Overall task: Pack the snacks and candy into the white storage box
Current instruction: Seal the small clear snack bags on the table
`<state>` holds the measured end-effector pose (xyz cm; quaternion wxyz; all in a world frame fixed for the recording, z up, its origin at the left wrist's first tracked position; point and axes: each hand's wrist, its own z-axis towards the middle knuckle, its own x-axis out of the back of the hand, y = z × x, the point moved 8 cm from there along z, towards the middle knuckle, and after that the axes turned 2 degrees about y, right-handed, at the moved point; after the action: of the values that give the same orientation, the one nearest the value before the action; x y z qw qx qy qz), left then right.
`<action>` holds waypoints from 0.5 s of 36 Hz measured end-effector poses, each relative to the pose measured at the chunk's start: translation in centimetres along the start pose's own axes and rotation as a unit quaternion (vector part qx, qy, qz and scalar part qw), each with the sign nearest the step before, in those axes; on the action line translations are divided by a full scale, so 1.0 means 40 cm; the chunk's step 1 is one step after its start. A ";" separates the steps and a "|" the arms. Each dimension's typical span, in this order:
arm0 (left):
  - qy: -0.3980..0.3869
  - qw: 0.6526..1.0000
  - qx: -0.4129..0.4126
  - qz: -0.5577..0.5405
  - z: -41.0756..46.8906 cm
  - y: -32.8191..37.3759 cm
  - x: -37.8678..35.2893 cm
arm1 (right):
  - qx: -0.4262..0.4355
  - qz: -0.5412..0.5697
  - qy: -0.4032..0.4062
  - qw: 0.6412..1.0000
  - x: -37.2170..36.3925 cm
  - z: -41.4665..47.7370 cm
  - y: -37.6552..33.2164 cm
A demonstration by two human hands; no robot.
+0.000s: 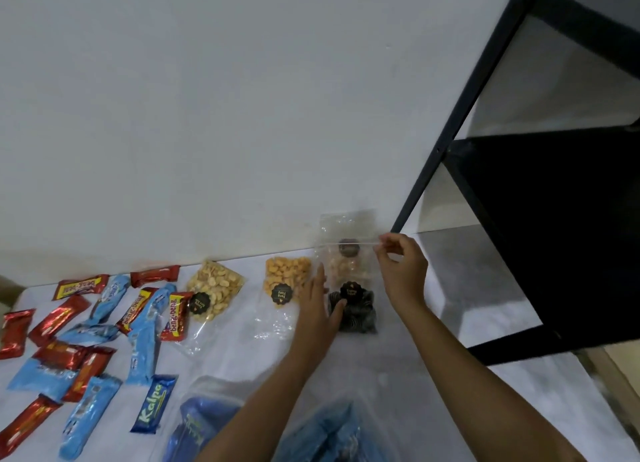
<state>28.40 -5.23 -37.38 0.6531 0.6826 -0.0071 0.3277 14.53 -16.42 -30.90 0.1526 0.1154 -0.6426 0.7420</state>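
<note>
My right hand (401,264) pinches the top edge of a clear bag of pale snacks (346,253) and holds it upright against the wall. My left hand (320,305) lies with spread fingers on a clear bag of dark snacks (356,311) just below it. Two more clear bags of yellow snacks (216,288) (285,276) lie to the left. Several red and light blue candy bars (86,326) are scattered at the far left, with a dark blue Kalpa bar (152,404) near them. The white storage box (207,392) shows at the bottom centre, holding blue packets.
A black metal shelf frame (519,184) stands at the right, its leg beside my right hand. A white wall (242,115) runs along the back of the white surface (415,357).
</note>
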 end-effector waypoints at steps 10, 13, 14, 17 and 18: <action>0.003 1.000 0.021 0.004 0.048 -0.019 -0.011 | -0.014 0.001 -0.006 1.000 -0.037 0.065 0.018; 0.000 1.000 0.028 0.005 0.057 -0.017 -0.012 | -0.015 -0.008 -0.005 1.000 -0.040 0.075 0.023; -0.003 1.000 0.030 0.011 0.058 -0.016 -0.013 | -0.015 -0.011 -0.003 1.000 -0.039 0.077 0.024; -0.019 0.999 0.044 0.024 0.061 -0.013 -0.016 | -0.022 -0.017 -0.004 1.000 -0.032 0.074 0.019; -0.025 0.998 0.051 0.032 0.061 -0.013 -0.014 | -0.027 -0.019 -0.008 0.999 -0.031 0.071 0.017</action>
<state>29.25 -7.56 -37.91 0.6065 0.7224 -0.0288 0.3309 15.35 -19.43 -31.56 0.1647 0.1295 -0.6610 0.7206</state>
